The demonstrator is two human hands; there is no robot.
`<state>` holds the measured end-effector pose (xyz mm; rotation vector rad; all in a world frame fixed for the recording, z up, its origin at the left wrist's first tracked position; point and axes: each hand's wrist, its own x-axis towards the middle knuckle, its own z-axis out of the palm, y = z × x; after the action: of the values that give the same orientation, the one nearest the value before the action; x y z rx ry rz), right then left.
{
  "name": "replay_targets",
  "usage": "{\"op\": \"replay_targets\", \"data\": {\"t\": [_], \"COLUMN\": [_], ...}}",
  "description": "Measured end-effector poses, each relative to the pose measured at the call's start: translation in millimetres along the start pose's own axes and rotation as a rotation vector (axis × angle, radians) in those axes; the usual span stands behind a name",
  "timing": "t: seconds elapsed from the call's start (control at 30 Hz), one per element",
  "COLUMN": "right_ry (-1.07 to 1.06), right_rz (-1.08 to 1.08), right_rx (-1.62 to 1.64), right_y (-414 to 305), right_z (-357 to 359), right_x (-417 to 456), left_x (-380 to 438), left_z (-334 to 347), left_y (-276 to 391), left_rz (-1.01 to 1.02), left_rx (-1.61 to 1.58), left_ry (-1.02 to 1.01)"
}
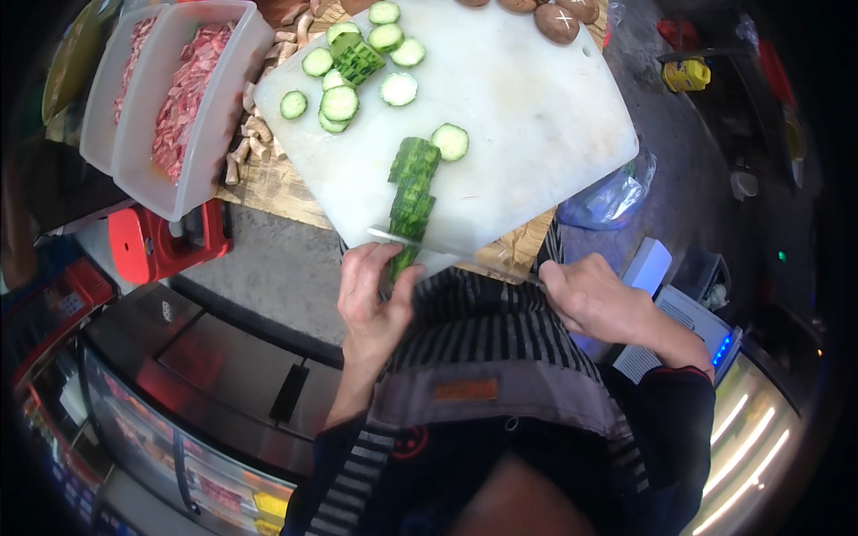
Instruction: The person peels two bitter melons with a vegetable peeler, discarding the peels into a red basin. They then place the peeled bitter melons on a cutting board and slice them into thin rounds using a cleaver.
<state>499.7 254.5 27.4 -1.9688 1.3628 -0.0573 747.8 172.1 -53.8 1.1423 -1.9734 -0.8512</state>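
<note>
My left hand (372, 295) grips the near end of a partly sliced cucumber (411, 194) at the lower corner of the white cutting board (516, 127). In my right hand (590, 298) is the handle of a kitchen knife (462, 256), whose blade lies across the cucumber just beyond my left fingers. Cut slices stay stacked in a row past the blade, and one round slice (450, 142) lies flat beside them. More cucumber slices (339, 103) are scattered on the board's upper left part.
Two plastic tubs of cut raw meat (194, 100) stand at the left, with mushroom stems (258, 134) between them and the board. Scored brown mushrooms (557, 24) sit at the board's top edge. A red stool (134, 244) is below left, a plastic bag (613, 194) at the right.
</note>
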Motion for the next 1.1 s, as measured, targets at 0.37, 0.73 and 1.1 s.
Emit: {"op": "replay_targets", "data": {"t": [0.37, 0.73, 1.1], "right_ry": [0.018, -0.019, -0.018], "right_rz": [-0.019, -0.021, 0.048], "right_rx": [-0.118, -0.123, 0.046], "right_y": [-28.8, -29.1, -7.8], "right_z": [-10.6, -9.0, -0.9], "right_x": [-16.5, -18.2, 1.6], "left_x": [-5.6, -9.3, -10.3], "left_z": [-4.7, -3.3, -4.9], "left_y": [4.2, -0.3, 0.8], "left_rz": [-0.012, -0.001, -0.070], "left_rx": [0.020, 0.023, 0.011], "left_ry": [0.025, 0.026, 0.024]}}
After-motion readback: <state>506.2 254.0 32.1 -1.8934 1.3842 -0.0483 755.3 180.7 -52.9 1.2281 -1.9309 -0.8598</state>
